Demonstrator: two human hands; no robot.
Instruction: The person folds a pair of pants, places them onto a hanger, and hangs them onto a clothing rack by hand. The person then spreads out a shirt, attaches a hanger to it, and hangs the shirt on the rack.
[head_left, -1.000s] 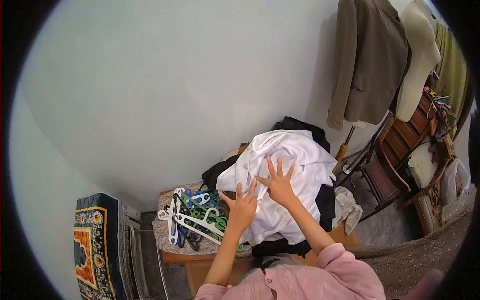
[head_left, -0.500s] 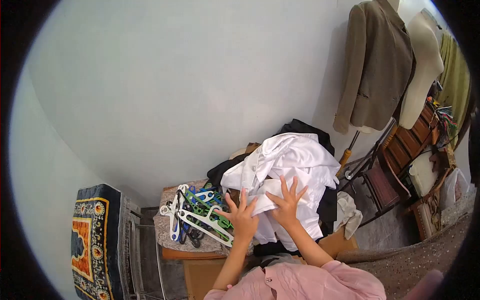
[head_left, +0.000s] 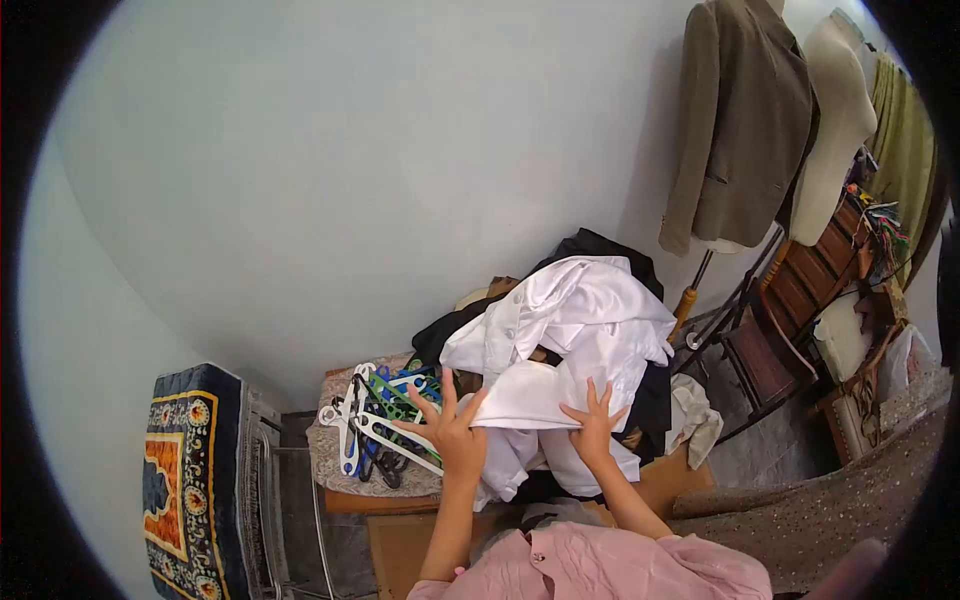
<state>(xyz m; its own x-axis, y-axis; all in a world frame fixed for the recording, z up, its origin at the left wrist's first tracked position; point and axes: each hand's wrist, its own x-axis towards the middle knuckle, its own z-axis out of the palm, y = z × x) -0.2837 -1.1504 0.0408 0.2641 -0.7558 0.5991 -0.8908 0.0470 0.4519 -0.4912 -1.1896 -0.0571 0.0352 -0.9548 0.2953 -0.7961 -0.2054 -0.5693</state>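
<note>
A white satiny garment (head_left: 600, 320) with buttons lies in a loose heap on top of a pile of clothes. One flap of it (head_left: 525, 400) is spread towards me, its straight lower edge running between my hands. My left hand (head_left: 455, 438) is at the left end of that edge, fingers spread, thumb against the cloth. At the right end, my right hand (head_left: 595, 430) rests on the fabric with its fingers apart. Whether either thumb pinches the cloth underneath is hidden. Several plastic hangers (head_left: 385, 425), white, green, blue and black, lie beside my left hand.
Black clothes (head_left: 600, 245) stick out behind the white garment. A patterned cloth (head_left: 335, 470) lies beneath the hangers. To the left is a folded ornate rug (head_left: 180, 480). A jacket (head_left: 745, 130) on a stand, a bare dress form (head_left: 835, 120) and a wooden chair (head_left: 765, 350) are at right.
My hands have moved apart and slightly lower, the left going left and the right going right. The white flap between them now lies wider and straighter. The view has shifted slightly.
</note>
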